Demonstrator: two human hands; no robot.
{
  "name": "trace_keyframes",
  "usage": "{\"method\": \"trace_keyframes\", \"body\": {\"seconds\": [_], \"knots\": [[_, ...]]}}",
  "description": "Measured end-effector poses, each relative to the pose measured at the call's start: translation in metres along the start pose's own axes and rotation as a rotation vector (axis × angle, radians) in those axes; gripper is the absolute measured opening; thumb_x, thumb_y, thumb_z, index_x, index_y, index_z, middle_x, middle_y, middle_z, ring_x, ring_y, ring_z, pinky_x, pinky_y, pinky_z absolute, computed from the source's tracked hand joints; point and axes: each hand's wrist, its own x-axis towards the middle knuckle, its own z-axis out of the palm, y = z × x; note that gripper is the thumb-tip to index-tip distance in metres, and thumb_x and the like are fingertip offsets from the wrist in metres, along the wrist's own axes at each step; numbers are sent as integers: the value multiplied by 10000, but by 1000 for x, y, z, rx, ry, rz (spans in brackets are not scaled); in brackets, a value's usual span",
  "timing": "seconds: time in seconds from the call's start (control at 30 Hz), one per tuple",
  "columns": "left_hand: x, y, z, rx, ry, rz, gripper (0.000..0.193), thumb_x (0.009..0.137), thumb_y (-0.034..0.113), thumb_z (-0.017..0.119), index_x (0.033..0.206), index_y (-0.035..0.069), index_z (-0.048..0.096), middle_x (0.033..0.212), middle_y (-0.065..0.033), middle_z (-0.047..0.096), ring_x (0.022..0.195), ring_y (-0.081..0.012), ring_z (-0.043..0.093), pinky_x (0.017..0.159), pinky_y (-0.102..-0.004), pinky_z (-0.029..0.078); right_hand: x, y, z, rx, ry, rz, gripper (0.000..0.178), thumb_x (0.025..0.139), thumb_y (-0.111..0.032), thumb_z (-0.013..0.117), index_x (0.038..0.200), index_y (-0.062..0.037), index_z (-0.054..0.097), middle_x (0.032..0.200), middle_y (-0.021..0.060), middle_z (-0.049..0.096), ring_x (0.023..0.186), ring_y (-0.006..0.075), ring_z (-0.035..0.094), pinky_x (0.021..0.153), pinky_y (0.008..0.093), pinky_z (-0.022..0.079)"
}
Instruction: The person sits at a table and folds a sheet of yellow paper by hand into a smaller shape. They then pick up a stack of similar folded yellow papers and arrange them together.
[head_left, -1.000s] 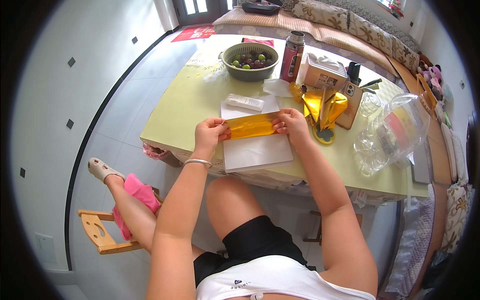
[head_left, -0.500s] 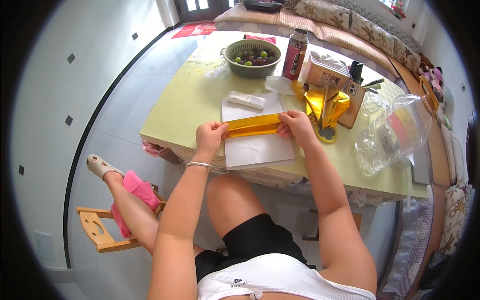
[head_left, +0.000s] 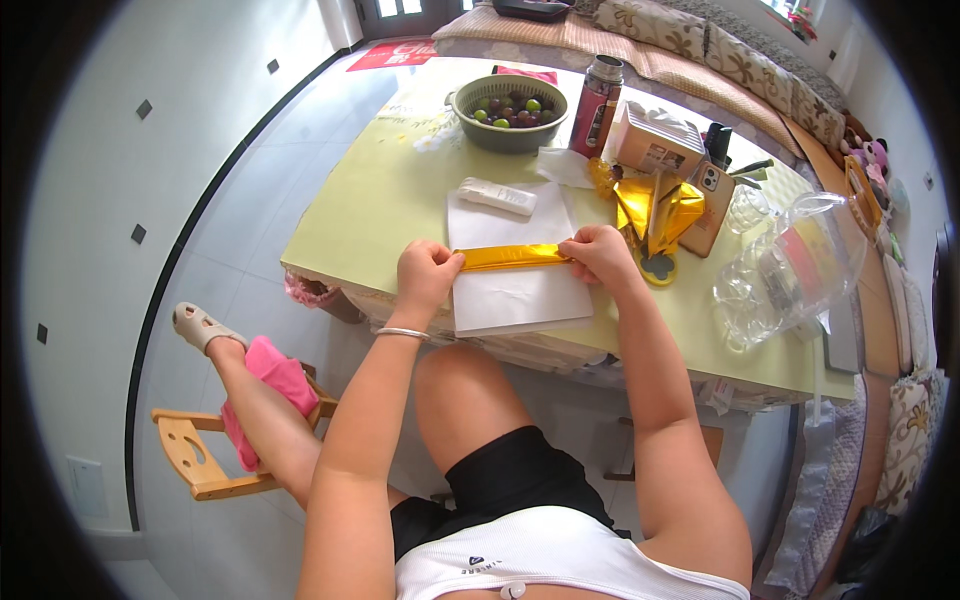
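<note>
A narrow strip of shiny gold foil paper (head_left: 510, 257) is stretched level between my two hands, above a stack of white paper (head_left: 520, 303) at the table's near edge. My left hand (head_left: 428, 272) pinches its left end between thumb and fingers. The right end is gripped by my right hand (head_left: 598, 256), which partly hides it. Just beyond the strip, a white tube (head_left: 497, 196) lies across the upper part of the paper. To the right sit a folded gold foil piece (head_left: 660, 210) and yellow-handled scissors (head_left: 657, 267), their blades out of sight.
Farther back stand a grey-green colander (head_left: 508, 130) of grapes, a dark red thermos (head_left: 597, 106) and a tissue box (head_left: 655, 140). A phone (head_left: 708, 205) leans near the gold foil piece. A clear plastic container (head_left: 785, 270) lies at the right. Below left is a wooden chair (head_left: 190, 455).
The gold foil has gone from a wider, creased band to a narrower, flatter strip. Both hands have stayed at its ends, with slight shifts only.
</note>
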Motion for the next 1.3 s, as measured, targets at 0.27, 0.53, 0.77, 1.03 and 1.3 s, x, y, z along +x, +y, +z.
{"method": "trace_keyframes", "body": {"seconds": [0.27,0.53,0.77,1.03,1.3], "knots": [[-1,10,-3,81,-2,63,185,701,102,763,626,19,616,749,-134,600,716,-282,596,675,-387,499,-2,-3,-1,-59,-13,-21,223,826,-209,713,760,-1,670,570,42,606,441,107,535,430,264,441],[-2,25,1,389,10,525,349,774,38,668,1114,111,683,1250,-169,545,1053,-259,582,875,-350,473,-2,1,4,-257,92,-93,246,772,-259,736,754,-19,681,595,88,631,501,170,600,514,308,488],[8,44,-5,728,-451,804,472,911,114,485,1290,373,597,1578,-92,286,1367,-284,404,1125,-561,230,-4,3,6,-425,183,-203,256,742,-283,744,781,-38,681,728,134,669,683,257,649,642,380,503],[11,44,-5,698,-487,740,462,917,107,486,1287,358,604,1572,-77,302,1416,-287,342,1136,-581,207,-10,7,47,-1029,257,-1084,590,865,-348,653,1312,6,506,1418,175,481,1365,352,377,1149,435,277],[-5,32,-36,726,-591,521,601,875,16,484,1422,264,476,1544,-68,356,1451,-295,270,1154,-596,150,-45,24,35,-994,-58,-661,847,961,-594,384,1503,33,212,1584,185,195,1489,272,124,1213,374,112]]}}
